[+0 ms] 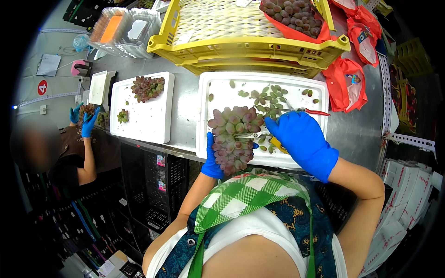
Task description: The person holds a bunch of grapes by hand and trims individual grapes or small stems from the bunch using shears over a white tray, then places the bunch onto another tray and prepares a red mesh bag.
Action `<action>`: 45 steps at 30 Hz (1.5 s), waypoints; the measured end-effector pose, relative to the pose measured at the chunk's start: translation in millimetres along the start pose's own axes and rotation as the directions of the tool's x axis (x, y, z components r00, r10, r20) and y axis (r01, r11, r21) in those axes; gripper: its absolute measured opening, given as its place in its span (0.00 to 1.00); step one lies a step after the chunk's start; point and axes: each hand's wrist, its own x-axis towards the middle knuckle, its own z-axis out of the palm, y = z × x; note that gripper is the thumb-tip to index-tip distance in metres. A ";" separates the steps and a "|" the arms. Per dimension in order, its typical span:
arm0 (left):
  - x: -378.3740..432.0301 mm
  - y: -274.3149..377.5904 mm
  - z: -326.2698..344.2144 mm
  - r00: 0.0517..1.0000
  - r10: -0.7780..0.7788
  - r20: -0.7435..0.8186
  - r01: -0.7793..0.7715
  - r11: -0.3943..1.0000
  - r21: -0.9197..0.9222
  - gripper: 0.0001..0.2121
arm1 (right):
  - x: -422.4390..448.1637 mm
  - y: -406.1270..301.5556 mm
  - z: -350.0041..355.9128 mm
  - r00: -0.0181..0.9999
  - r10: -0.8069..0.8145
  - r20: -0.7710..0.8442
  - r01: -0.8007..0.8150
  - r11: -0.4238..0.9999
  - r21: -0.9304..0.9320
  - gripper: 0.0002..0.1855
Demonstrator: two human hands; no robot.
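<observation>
My left hand (212,161), in a blue glove, supports a large bunch of pinkish-green grapes (232,133) from below, its fingers partly hidden by the fruit. In my right hand (299,140), also gloved, are scissors with yellow handles (279,145). Their metal blades reach into the middle of the bunch, and the tips are hidden among the grapes. Beneath both hands lies a white plastic tray (217,87). Loose green grapes (273,99) are heaped on it beyond the bunch. Red-handled snips (315,112) rest across the tray near its right edge.
Stacked yellow crates (243,52) stand behind the tray, the top one holding grapes in a red bag (321,36). More red bags (347,85) lie to the right. Leftward are another white tray (140,120) with grapes, clear plastic boxes (125,33) and a gloved co-worker (81,153).
</observation>
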 end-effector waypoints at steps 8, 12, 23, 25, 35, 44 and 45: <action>2.3 1.4 5.8 0.995 -0.028 0.099 0.029 1.000 -0.007 0.28 | -2.2 7.0 -3.5 0.984 -0.018 0.174 -0.012 0.985 0.175 0.23; 1.4 0.5 -0.8 0.980 -0.013 0.200 0.033 0.995 -0.099 0.27 | -4.9 10.7 -2.1 0.968 -0.029 0.248 -0.038 0.964 0.263 0.33; -1.9 -5.1 -7.5 0.999 -0.035 -0.034 0.033 0.997 -0.066 0.27 | -15.8 3.3 3.7 0.986 0.003 0.169 -0.070 0.918 0.391 0.21; -1.2 -4.3 -6.9 0.999 -0.016 -0.033 0.014 0.998 -0.063 0.28 | -14.8 2.9 3.0 0.987 0.013 0.162 -0.071 0.931 0.358 0.19; -3.8 2.6 -4.7 0.999 -0.035 -0.021 0.035 0.999 0.005 0.30 | -10.1 4.3 1.0 0.991 0.026 0.129 -0.064 0.950 0.304 0.18; -8.9 3.2 -23.1 0.997 -0.057 0.055 0.048 0.986 0.162 0.32 | -20.4 6.9 0.6 0.988 0.058 0.145 -0.109 0.919 0.379 0.18; -8.0 2.9 -24.0 0.996 -0.069 0.054 0.062 0.991 0.117 0.31 | -21.9 6.6 1.1 0.982 0.074 0.176 -0.135 0.919 0.371 0.18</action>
